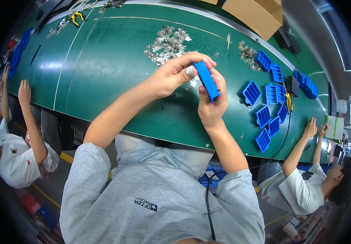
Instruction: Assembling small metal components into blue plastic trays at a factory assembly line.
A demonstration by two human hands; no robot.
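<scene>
Between both hands, above the green table (114, 53), is a blue plastic case (206, 81), seen tilted on its narrow side. My left hand (174, 73) grips its upper left end, with a white wrap on the thumb. Around the right side and lower end curl the fingers of my right hand (214, 99). The inside of the case is turned from view. Just beyond the hands lies a loose pile of small metal clips (169, 42), and a few stray pieces show beneath the hands.
Several blue slotted cases (252, 92) lie at the right, beside a smaller heap of metal parts (248, 56). Yellow-handled pliers (289, 101) rest near a black cable (285, 138). More yellow pliers (77, 18) lie far left. A cardboard box (254, 16) stands behind. Co-workers sit on both sides.
</scene>
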